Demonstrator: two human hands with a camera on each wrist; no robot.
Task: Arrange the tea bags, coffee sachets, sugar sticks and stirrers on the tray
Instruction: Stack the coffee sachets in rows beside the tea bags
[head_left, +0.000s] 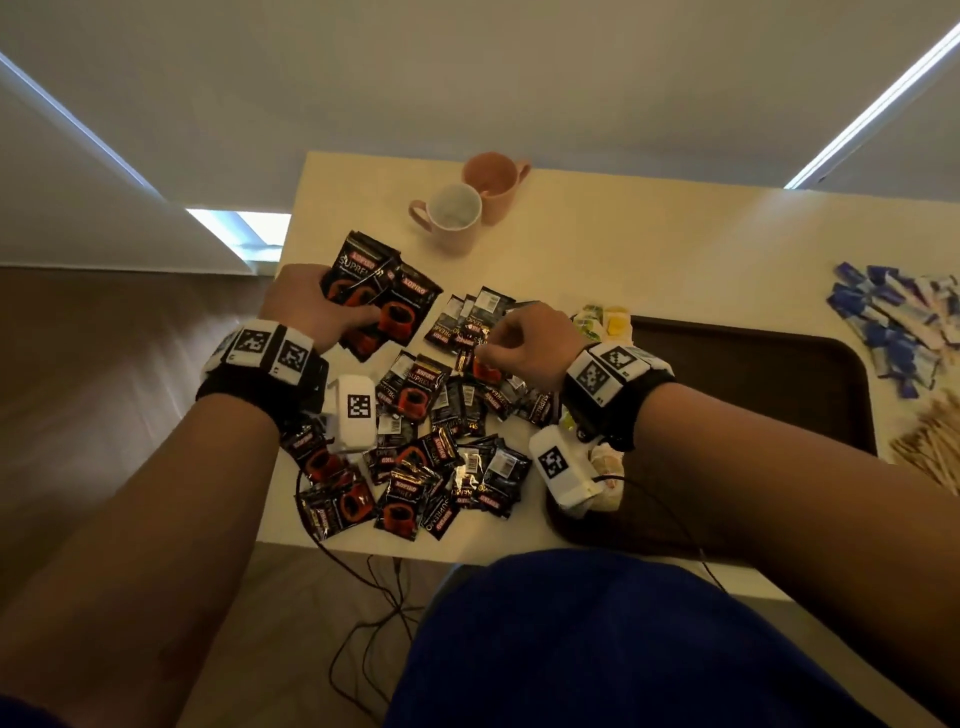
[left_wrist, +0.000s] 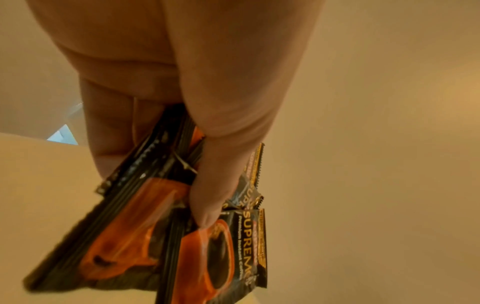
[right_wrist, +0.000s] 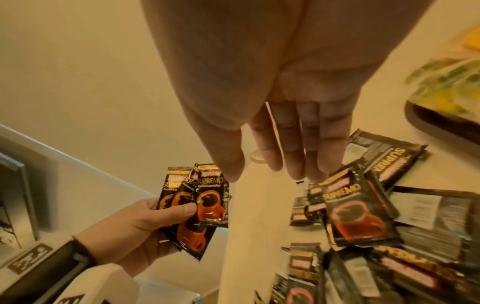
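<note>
Left hand is gripping a fanned bunch of coffee sachets above the table, long axes pointing away from the person. Right hand, fingers extended and empty, is hovering over the loose pile.

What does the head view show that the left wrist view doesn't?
Only the head view: the right hand above the loose coffee sachets on the table, the dark tray, two pink mugs, blue sugar sticks and wooden stirrers. Only the left wrist view: the thumb pressing the sachet fronts up close. Both: the left hand gripping a bunch of coffee sachets.
</note>
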